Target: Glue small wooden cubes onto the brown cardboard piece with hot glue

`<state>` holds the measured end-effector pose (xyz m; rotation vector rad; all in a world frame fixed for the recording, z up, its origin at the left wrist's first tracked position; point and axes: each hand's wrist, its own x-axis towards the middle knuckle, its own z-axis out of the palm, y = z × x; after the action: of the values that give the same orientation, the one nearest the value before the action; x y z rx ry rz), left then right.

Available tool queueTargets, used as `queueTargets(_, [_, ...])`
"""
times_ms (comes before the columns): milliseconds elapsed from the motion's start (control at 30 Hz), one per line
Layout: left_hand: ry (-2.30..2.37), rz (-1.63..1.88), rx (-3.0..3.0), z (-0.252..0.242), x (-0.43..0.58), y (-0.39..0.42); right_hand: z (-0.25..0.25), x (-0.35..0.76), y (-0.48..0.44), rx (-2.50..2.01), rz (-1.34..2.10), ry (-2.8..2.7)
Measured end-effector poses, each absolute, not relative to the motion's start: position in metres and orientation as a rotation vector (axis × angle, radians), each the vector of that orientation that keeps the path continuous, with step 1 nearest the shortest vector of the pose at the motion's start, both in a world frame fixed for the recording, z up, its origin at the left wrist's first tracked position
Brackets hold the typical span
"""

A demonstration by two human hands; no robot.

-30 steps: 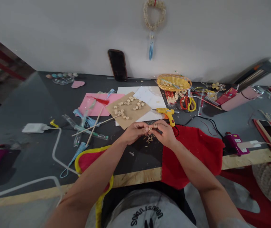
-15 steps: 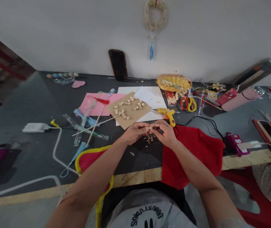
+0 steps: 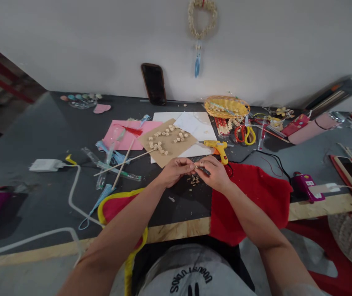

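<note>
Knobbly cream-coloured clusters (image 3: 156, 146) are resting on a square brown paper sheet (image 3: 173, 152), while the left hand (image 3: 176, 172) is pinching a tiny cream-coloured piece (image 3: 196, 167), mostly hidden between the fingers, above short pale bits (image 3: 194, 179) on the dark grey tabletop (image 3: 182, 210). The right hand (image 3: 214, 173) is pinching the same piece from the opposite side; beyond it a yellow glue gun (image 3: 215, 145) is lying, and a bright red fuzzy cloth (image 3: 262, 189) is spreading beneath the right forearm (image 3: 250, 218).
</note>
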<state>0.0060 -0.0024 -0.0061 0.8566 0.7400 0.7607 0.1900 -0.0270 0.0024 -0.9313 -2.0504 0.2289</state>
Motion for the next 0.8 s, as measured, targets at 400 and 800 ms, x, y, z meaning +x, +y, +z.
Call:
queueTargets(400, [0.702,0.787,0.803,-0.0017,0.0068,-0.0044,-0.0044,0.1905,-0.0262,-0.962,0.381,-1.894])
queueTargets(800, [0.742,0.769,0.842,-0.0027,0.0060,-0.0033,0.0025,0.1908,-0.0267,-0.947,0.293,-2.035])
